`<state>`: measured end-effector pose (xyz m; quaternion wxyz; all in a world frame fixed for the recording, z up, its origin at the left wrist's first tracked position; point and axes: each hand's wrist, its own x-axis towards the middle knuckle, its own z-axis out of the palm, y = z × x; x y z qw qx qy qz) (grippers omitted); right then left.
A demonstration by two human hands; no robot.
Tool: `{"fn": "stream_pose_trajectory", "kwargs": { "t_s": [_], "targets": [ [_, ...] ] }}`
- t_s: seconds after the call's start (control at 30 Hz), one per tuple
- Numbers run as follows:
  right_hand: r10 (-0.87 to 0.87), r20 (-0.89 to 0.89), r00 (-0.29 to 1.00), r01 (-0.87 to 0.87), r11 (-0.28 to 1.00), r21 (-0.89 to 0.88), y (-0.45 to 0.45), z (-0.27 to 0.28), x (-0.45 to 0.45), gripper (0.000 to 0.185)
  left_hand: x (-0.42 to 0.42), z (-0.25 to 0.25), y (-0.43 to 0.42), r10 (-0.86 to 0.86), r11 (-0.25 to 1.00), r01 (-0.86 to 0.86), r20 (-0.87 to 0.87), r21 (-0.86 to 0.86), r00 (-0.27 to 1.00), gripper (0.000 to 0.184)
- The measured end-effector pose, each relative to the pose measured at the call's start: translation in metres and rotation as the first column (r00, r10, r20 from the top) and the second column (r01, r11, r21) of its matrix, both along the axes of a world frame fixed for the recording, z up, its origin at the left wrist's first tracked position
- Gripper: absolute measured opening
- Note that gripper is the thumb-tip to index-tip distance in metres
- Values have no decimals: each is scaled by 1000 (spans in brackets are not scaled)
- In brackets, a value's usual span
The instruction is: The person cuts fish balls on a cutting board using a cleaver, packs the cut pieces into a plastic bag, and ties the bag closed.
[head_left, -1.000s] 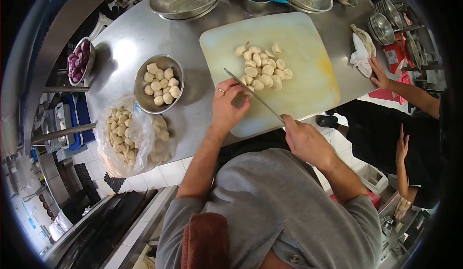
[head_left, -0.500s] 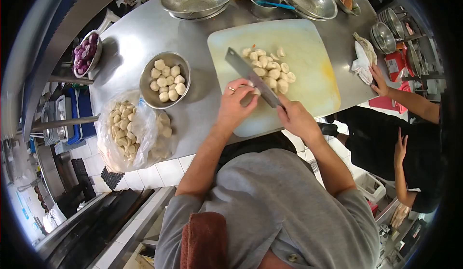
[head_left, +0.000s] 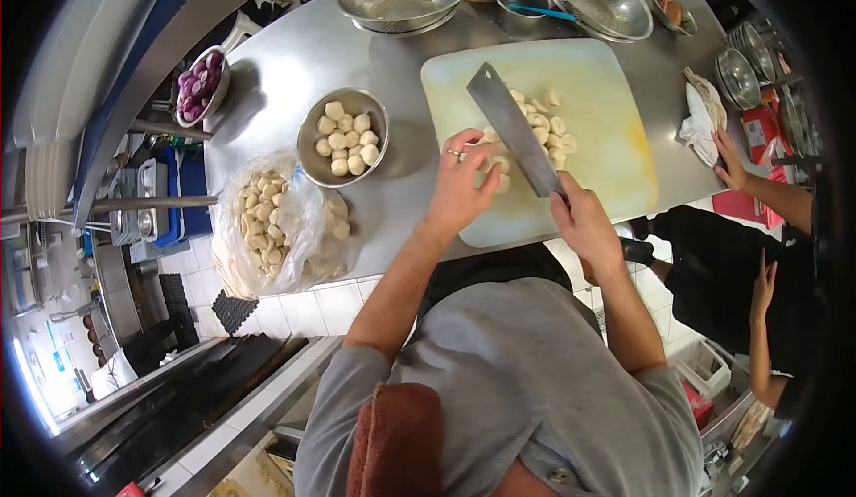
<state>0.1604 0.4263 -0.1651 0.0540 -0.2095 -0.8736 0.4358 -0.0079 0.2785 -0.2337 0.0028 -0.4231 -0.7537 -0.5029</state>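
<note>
My right hand [head_left: 588, 222] is wrapped round the handle of a broad-bladed cleaver [head_left: 513, 127], its blade slanting up and left over the pale cutting board [head_left: 615, 96]. To the left of the blade, my left hand [head_left: 461, 180] has curved fingers spread apart, with a ring on one. Cut pieces of pale balls [head_left: 501, 179] lie by its thumb and fingertips; whether it touches them I cannot tell. On the blade's other side is a pile of cut pale pieces [head_left: 555, 136], partly hidden by the cleaver.
Whole pale balls fill a steel bowl [head_left: 382, 154] left of the board. A plastic bag [head_left: 308, 221] of more balls sits at the front edge. Purple onions [head_left: 198, 85] stand far left, colanders [head_left: 401, 17] at the back. At right, a co-worker's hand [head_left: 731, 163] touches a white cloth [head_left: 700, 136].
The view has shifted, so the table appears farther right. My left fingers have spread from their closer grip at the blade, and cut pieces now show beside them. The cleaver stays in my right hand.
</note>
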Motion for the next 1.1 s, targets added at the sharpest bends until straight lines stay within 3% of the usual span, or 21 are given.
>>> {"fn": "stream_pose_trajectory", "kwargs": {
  "t_s": [0.1, 0.2, 0.23, 0.3, 0.4, 0.47, 0.63, 0.73, 0.83, 0.87, 0.93, 1.0, 1.07, 1.1],
  "targets": [
    [-29, -11, 1000, 29, 999, -23, 0, 8, 5, 18, -4, 4, -6, 0, 1000, -1, -47, -22, 999, 25],
    [-17, 13, 1000, 17, 999, -28, -6, 26, 12, 19, -46, 37, -42, 186, 970, -215, -231, -109, 955, 25],
    [77, 52, 996, -76, 997, -17, -7, 26, 16, 20, -70, 46, -58, 275, 943, -315, -289, -104, 917, 25],
    [209, 90, 974, -209, 978, -5, -10, 19, 17, 21, -126, 55, -96, 307, 839, -407, -305, -360, 902, 26],
    [210, 69, 975, -209, 978, -23, -9, -12, 13, 23, -174, 50, -108, 346, 742, -458, -305, -490, 887, 33],
    [182, 83, 980, -178, 982, -54, -1, -22, 11, 22, -196, 33, -107, 228, 578, -383, -307, -720, 924, 41],
    [76, 172, 982, -37, 974, -223, 16, -16, 9, 20, -196, 24, -90, 237, 534, -358, -270, -766, 933, 36],
    [52, 233, 971, 3, 973, -232, 20, -12, 11, 18, -194, 34, -82, 203, 621, -265, -175, -738, 963, 32],
    [6, 203, 979, 35, 979, -202, 20, -21, 13, 17, -187, 50, -78, 221, 688, -327, -243, -647, 945, 38],
    [9, 113, 993, 12, 982, -187, 18, -27, 14, 15, -181, 53, -75, 207, 694, -313, -237, -648, 949, 38],
    [5, 29, 1000, 0, 986, -168, 17, -31, 16, 12, -150, 79, -60, 278, 867, -197, 116, -459, 953, 42],
    [16, 42, 999, -9, 986, -166, 15, -31, 16, 13, -103, 61, -35, 20, 988, 68, 544, -140, 839, 34],
    [14, 91, 996, 1, 986, -168, 11, -18, 13, 16, -48, 41, -6, 4, 971, 174, 743, -162, 670, 37],
    [14, 140, 990, 11, 985, -175, 9, -13, 11, 19, -24, 25, 8, 42, 979, 124, 749, -164, 661, 37]
  ]
}}
